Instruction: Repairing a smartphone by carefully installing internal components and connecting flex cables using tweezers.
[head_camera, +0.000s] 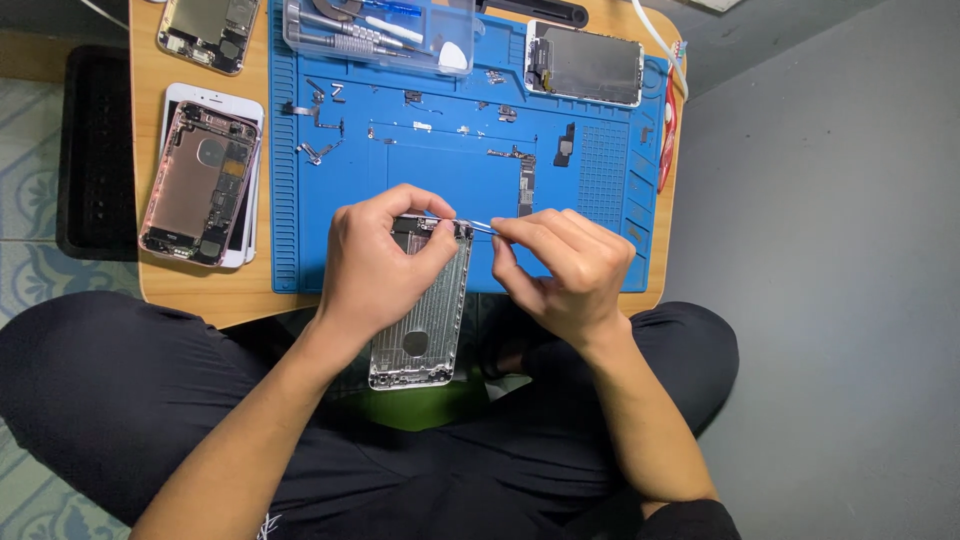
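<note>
My left hand (385, 260) grips the upper part of a silver phone housing (425, 325), held lengthwise over the near edge of the blue repair mat (440, 175). My right hand (560, 270) pinches thin metal tweezers (480, 226) whose tip reaches the housing's top corner. A narrow logic board (526, 185) and several small screws and metal brackets lie on the mat just beyond my hands.
A small wooden table (205, 285) carries the mat. A stripped rose-gold phone (198, 182) lies on a white phone at left, another opened phone (208, 30) at the far left corner. A screen assembly (583, 63) and clear tool tray (375, 30) sit at the far edge. My crossed legs are below.
</note>
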